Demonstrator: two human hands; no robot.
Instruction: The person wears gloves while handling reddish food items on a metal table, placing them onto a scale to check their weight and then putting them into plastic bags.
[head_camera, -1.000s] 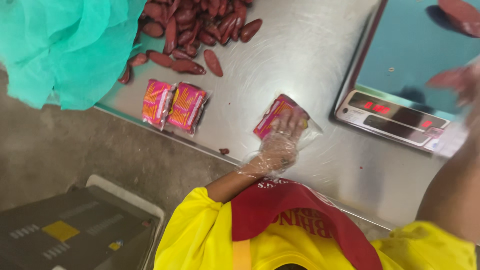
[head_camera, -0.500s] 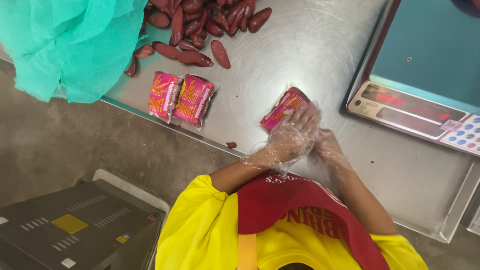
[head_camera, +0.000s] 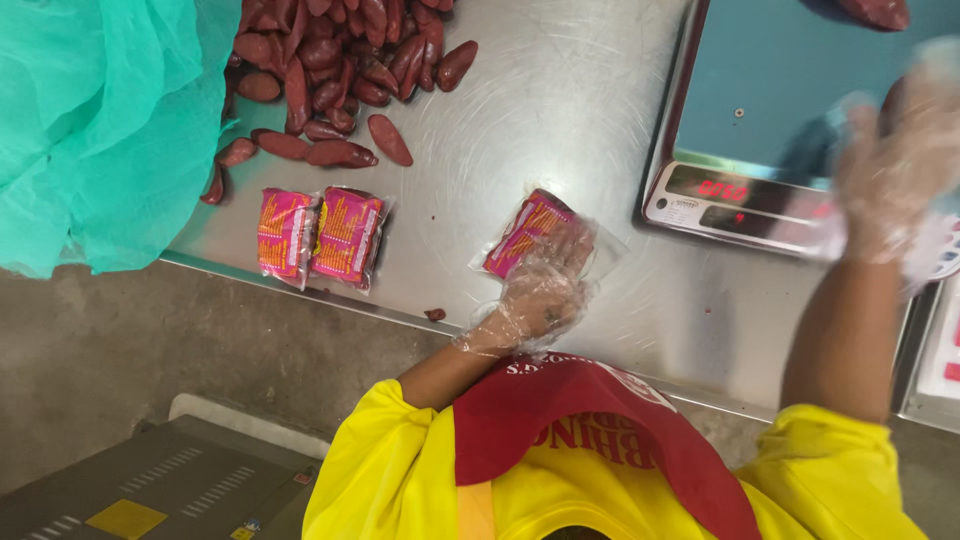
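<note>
Count first: 3 pink packets total; 2 lie side by side at left-centre of the frame near the table edge, w/ 1 more, the pink packet, in the middle under a clear bag; left hand in a thin plastic glove sits on its lower end, fingers curled down and pressing on it; right hand, also gloved, is up at the right edge over the scale, blurry, fingers look loosely spread, can't tell if it's holding anything; scale = 1, teal top w/ a red-lit display; pile of dark red oblong pieces at top centre-left, too many to count, plus 1 stray bit near the table edge below the packets; surface is a scuffed steel table; teal mesh cloth fills the upper left; grey concrete floor lower left w/ a grey machine at the bottom left corner.
</note>
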